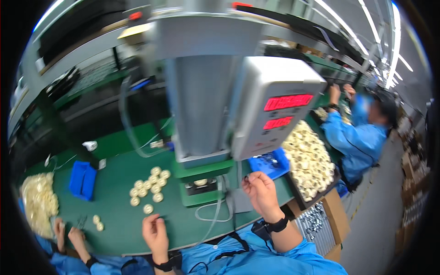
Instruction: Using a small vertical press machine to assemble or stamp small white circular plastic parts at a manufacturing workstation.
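**Bench count: rings, bins, hands**

Loose cream rings (150, 183) on the green bench (119, 220): about eleven in one cluster left of the press, one more single ring just below it, and two apart at the lower left (96, 222). One further ring sits in the green fixture (200, 184) under the grey press column (195, 91).

Left hand (155, 231): resting on the bench just below the cluster, fingers curled together, thumb against forefinger. Whether it pinches anything I cannot tell. Black wrist strap worn.

Right hand (260, 192): raised to the right of the fixture, fingers bent and bunched at the tips; contents, if any, too small to make out. Black wrist strap here as well.

Bins: two blue ones, one at left (83, 180), one at right (270, 163) behind the right hand. One dark tray heaped with cream rings (309, 158) at right; a second heap in a clear bag (39, 201) at far left.

Control box (270, 105) with two red displays hangs in front of the press and hides part of the bench behind it. Clear tubing (213, 215) loops between the two hands.

Other people: two hands (68, 233) at lower left, one person in blue (360, 137) at right.
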Demonstrator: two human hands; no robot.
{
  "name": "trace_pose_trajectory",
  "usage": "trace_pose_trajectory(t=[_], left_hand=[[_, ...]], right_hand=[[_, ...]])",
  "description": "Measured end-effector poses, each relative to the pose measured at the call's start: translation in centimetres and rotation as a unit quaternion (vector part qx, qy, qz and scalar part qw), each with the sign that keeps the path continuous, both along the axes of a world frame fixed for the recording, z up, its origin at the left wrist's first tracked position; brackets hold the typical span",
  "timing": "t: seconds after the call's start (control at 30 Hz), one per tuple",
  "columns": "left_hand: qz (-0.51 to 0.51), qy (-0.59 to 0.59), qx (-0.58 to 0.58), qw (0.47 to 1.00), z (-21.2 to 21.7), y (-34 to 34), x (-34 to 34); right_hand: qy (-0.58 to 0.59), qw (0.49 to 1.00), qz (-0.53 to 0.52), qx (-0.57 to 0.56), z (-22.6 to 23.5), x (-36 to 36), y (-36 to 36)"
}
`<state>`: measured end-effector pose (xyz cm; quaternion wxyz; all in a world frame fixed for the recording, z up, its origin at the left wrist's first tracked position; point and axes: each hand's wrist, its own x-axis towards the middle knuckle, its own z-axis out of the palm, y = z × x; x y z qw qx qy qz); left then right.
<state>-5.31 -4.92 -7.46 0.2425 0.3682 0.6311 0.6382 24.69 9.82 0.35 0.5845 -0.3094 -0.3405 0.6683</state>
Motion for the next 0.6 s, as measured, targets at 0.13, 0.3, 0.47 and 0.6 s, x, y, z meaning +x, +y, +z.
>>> trace_pose_trajectory(t=[0.13, 0.3, 0.47, 0.6], left_hand=[[-0.006, 0.020, 0.006, 1.000, 0.6, -0.1, 0.2], [0.003, 0.084, -0.006, 0.996, 1.7, -0.3, 0.4], [-0.008, 0.113, -0.016, 0.993, 2.6, -0.3, 0.7], [-0.014, 0.124, -0.019, 0.992, 2.7, -0.2, 0.9]], right_hand=[[0.153, 0.965, 0.193, -0.086, 1.3, -6.7, -0.3], [0.221, 0.938, 0.209, -0.164, 1.9, -11.0, 1.1], [0.304, 0.922, 0.172, -0.167, 0.9, -10.8, 1.5], [0.276, 0.931, 0.184, -0.156, 1.5, -10.2, 1.7]])
